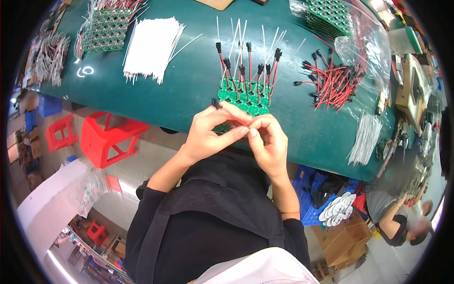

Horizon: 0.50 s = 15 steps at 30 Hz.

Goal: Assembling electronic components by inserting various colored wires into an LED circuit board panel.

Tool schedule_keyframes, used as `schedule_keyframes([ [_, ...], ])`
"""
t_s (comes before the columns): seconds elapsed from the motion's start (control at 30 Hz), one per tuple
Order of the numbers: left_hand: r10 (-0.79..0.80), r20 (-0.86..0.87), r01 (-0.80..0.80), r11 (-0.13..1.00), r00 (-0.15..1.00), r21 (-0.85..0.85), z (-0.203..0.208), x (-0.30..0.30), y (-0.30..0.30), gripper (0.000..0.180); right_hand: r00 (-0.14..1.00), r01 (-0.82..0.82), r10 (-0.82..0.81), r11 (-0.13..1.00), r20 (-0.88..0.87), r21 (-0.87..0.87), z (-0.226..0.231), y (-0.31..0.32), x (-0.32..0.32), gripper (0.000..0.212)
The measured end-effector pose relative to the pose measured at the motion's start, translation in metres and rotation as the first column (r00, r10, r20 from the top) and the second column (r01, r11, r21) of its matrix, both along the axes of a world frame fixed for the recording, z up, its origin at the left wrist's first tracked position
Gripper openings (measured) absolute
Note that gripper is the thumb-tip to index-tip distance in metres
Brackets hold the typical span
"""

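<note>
Just in front of my body, at the table's near edge, my left hand (pixel 210 130) and my right hand (pixel 269 142) meet fingertip to fingertip. Between them is a red wire lead; its black connector (pixel 215 103) sticks out beyond my left fingers. Both hands are closed in a pinch on this lead, though the wire's end is mostly hidden by the fingers. Right behind them lies a panel of round green circuit boards (pixel 243 96), partly covered by my hands. Several red-and-black leads with black connectors (pixel 249 46) and thin white strips rise from it.
On the green table (pixel 198 94) lie a stack of white strips (pixel 152 47), a pile of red leads (pixel 336 83), a grey wire bundle (pixel 365 138) and more board panels (pixel 106 29). Red stools (pixel 106 137) stand left; a blue crate (pixel 309 201) and another person (pixel 399 225) are at right.
</note>
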<state>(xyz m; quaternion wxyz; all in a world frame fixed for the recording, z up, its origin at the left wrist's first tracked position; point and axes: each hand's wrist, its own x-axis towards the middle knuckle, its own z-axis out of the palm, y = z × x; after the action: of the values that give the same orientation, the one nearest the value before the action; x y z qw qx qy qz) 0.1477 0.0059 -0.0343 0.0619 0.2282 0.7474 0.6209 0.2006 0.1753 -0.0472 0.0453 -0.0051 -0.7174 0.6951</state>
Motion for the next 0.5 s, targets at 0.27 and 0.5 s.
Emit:
schedule_keyframes([
  [0.27, 0.226, 0.221, -0.246, 0.967, 0.949, 0.067, -0.012, -0.011, -0.013, 0.009, 0.949, 0.306, -0.172, 0.705, -0.265, 0.640, 0.012, 0.039, -0.030, 0.007],
  [0.5, 0.345, 0.036, -0.340, 0.935, 0.938, -0.096, -0.026, -0.016, -0.008, 0.009, 0.871, 0.232, -0.477, 0.188, -0.118, 0.954, -0.001, 0.115, -0.020, 0.023],
])
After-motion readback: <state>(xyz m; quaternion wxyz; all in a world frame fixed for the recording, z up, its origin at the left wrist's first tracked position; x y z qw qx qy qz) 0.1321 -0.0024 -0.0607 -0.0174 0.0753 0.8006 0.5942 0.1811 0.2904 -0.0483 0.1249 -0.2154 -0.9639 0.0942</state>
